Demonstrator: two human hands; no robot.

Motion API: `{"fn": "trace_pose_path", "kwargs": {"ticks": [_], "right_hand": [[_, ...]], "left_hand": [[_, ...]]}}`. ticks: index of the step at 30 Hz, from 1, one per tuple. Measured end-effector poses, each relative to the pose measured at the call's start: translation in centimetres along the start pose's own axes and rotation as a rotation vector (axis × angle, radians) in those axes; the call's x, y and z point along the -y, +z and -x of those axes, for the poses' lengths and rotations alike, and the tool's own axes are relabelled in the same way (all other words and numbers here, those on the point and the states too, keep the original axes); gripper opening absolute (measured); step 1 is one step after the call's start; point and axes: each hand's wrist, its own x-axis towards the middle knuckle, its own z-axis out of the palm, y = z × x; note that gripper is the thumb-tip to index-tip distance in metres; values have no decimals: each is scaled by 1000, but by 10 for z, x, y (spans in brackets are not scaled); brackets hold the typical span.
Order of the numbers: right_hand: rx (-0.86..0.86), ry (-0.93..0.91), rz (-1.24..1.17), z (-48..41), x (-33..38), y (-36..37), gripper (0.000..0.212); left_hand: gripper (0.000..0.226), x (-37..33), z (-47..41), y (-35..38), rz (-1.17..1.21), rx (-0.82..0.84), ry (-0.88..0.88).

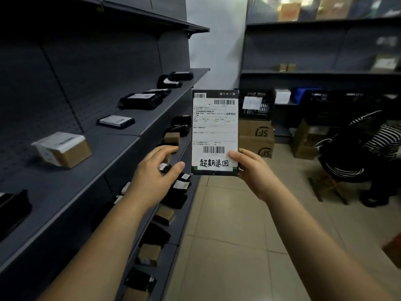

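Note:
A flat black parcel (214, 131) with a large white shipping label, barcodes and handwritten characters stands upright in the middle of the view. My right hand (251, 170) grips its lower right corner, thumb on the label. My left hand (156, 170) hovers just left of the parcel with fingers loosely curved, not touching it and holding nothing.
Dark metal shelving (121, 144) on the left carries black bagged parcels (141, 101) and a small cardboard box (63, 148). Cardboard boxes (256, 137) and a black crate (258, 105) stand ahead. A person in a striped top (368, 148) crouches at right. The floor is tiled.

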Motion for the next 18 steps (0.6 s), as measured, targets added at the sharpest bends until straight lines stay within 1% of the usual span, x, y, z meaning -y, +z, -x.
{"fn": "trace_pose_path", "kwargs": {"ticks": [4, 10, 14, 18], "right_hand": [[-7, 2, -2, -54, -8, -20, 37], [-42, 4, 43, -169, -28, -52, 44], [-127, 6, 74, -259, -20, -86, 45], [-235, 12, 73, -336, -9, -130, 48]], "left_hand": [[34, 22, -50, 31, 2, 24, 8], [37, 84, -148, 91, 86, 51, -1], [37, 119, -244, 137, 148, 69, 28], [37, 137, -339, 187, 179, 162, 70]]}}
